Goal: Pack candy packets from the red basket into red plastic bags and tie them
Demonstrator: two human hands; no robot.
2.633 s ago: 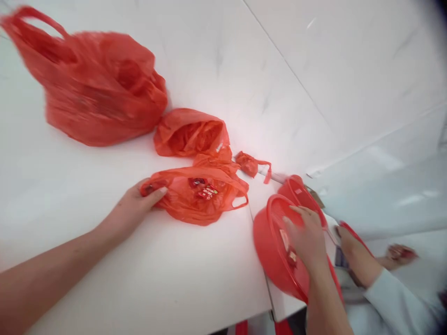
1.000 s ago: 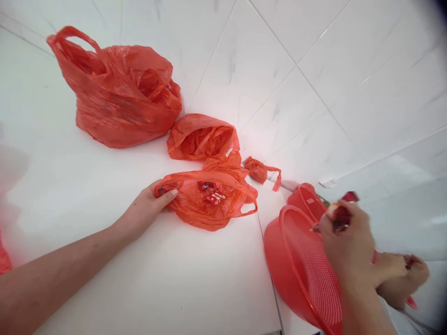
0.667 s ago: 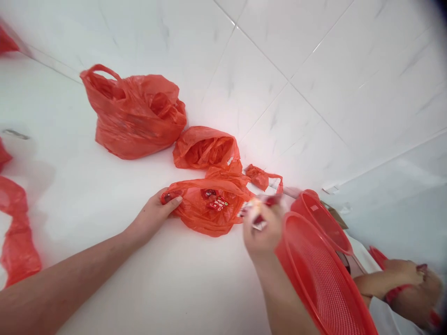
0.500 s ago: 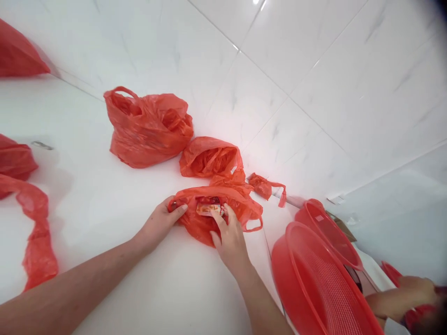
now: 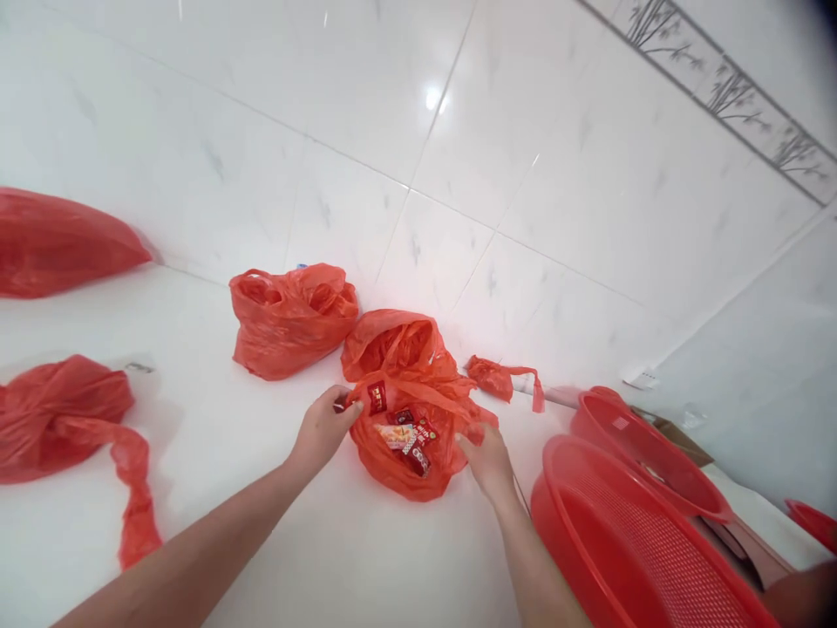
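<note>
A red plastic bag (image 5: pixel 418 488) lies with its mouth spread wide on the white surface. Inside it are several small wrapped packets, among them a cream-and-orange one (image 5: pixel 394 435) and a dark red one (image 5: pixel 377 398). My left hand (image 5: pixel 323 427) pinches the bag's left rim, with a small dark red bit showing at the fingertips. On the opposite side, my right hand (image 5: pixel 487 458) grips the bag's right edge near its handle. Both hands hold the mouth apart. The fingers of the right hand are partly hidden by the plastic.
Behind stand two more red bags, one open (image 5: pixel 392 340) and one fuller (image 5: pixel 291 327). A small red bag (image 5: pixel 493 377) rests by the tiled wall. Knotted red bags (image 5: pixel 71 410) lie left. Large red plastic baskets (image 5: pixel 628 541) stand at the right.
My right hand has come out of the bag's mouth and moved to its right edge. The bag is spread wider, showing more packets. The view has shifted upward.
</note>
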